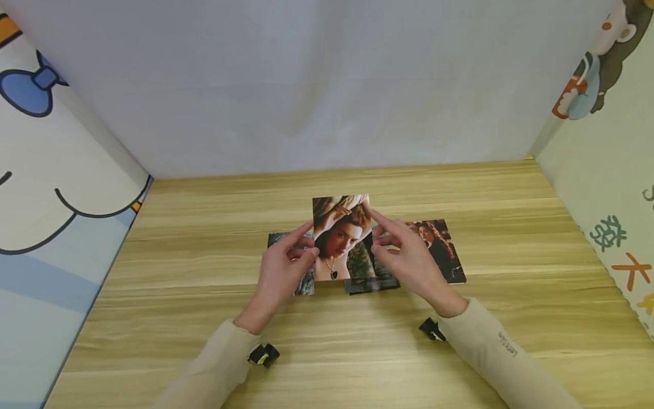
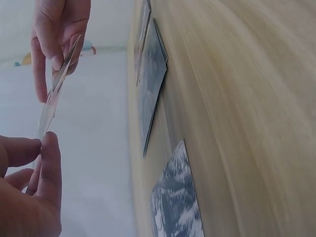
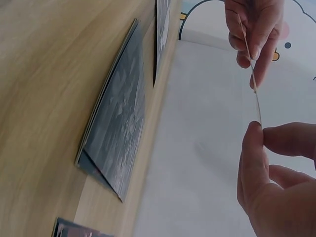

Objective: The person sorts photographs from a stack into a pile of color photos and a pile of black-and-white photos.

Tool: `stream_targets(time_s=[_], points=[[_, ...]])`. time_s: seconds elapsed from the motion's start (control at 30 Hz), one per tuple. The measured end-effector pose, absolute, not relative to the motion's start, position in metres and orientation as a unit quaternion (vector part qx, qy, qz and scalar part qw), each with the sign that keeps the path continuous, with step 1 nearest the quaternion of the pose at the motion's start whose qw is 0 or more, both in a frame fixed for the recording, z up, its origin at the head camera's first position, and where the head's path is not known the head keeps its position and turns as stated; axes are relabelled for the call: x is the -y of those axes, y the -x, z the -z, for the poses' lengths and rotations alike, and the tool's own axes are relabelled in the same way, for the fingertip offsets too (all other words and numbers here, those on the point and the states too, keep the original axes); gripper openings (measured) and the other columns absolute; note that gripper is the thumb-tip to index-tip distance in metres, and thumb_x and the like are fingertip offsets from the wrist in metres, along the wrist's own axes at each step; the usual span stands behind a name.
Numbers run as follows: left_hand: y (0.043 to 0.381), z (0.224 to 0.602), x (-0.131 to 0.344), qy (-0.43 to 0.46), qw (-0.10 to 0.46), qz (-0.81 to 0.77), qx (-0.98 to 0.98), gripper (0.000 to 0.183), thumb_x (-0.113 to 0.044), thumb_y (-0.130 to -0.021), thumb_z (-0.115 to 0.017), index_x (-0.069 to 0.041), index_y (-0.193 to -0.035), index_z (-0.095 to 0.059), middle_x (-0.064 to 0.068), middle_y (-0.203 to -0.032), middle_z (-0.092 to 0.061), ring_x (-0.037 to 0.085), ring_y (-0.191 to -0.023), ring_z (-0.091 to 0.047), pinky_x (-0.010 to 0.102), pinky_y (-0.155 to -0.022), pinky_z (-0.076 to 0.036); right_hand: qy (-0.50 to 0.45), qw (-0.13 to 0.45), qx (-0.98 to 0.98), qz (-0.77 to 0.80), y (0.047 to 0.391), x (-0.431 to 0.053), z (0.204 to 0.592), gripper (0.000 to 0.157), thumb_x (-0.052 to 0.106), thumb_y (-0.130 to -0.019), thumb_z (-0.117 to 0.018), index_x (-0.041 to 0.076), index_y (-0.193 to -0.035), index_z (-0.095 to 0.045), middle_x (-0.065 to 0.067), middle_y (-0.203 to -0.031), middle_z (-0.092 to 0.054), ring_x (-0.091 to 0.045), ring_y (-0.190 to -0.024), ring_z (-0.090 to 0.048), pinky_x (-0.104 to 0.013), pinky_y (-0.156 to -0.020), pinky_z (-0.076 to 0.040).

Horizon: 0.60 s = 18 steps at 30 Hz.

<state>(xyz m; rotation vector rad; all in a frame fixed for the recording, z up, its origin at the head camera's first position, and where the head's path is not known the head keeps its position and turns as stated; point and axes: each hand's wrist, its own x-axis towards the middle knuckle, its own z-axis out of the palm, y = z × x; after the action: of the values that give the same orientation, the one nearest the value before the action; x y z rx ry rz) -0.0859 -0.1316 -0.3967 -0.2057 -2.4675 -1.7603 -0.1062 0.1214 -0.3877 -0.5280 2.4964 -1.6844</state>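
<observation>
Between both hands a photo card point(image 1: 339, 238) is held up above the table, its picture of a person with a pendant necklace turned toward the head camera. The left hand point(image 1: 283, 264) pinches its left edge between thumb and fingers. At the opposite edge, the right hand point(image 1: 409, 255) pinches it the same way. Both wrist views show the card nearly edge-on, raised off the wood. Below it lies a small stack of dark grey cards point(image 3: 116, 113), mostly hidden by the held card in the head view.
A black-and-white card point(image 2: 177, 197) lies left of the stack, partly behind the left hand. To the right sits a reddish-dark card pile point(image 1: 447, 255). The wood-grain table point(image 1: 332, 352) meets a pale back wall point(image 1: 332, 85), with cartoon-printed panels at both sides.
</observation>
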Motion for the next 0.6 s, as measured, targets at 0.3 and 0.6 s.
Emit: stream_targets(time_s=[0.3, 0.6], points=[[0.088, 0.401, 0.110, 0.058, 0.048, 0.596, 0.799, 0.056, 0.001, -0.095, -0.069, -0.011, -0.148, -0.058, 0.012, -0.106, -0.070, 0.024, -0.080, -0.074, 0.050, -0.073, -0.062, 0.154, 0.028, -0.831, 0.534, 0.107, -0.139, 0.389, 0.066, -0.002, -0.100, -0.060, 0.019, -0.160, -0.042, -0.013, -0.119, -0.057, -0.030, -0.111, -0.067, -0.034, -0.092, -0.059], [0.093, 0.408, 0.087, 0.060, 0.044, 0.629, 0.774, 0.055, 0.006, -0.093, -0.070, -0.007, -0.146, -0.060, 0.015, -0.111, -0.067, 0.030, -0.095, -0.073, 0.032, -0.072, -0.063, 0.144, 0.007, -0.837, 0.527, 0.107, -0.156, 0.394, 0.068, -0.006, -0.096, -0.062, 0.014, -0.158, -0.044, -0.014, -0.115, -0.059, -0.025, -0.103, -0.065, -0.021, -0.088, -0.055]])
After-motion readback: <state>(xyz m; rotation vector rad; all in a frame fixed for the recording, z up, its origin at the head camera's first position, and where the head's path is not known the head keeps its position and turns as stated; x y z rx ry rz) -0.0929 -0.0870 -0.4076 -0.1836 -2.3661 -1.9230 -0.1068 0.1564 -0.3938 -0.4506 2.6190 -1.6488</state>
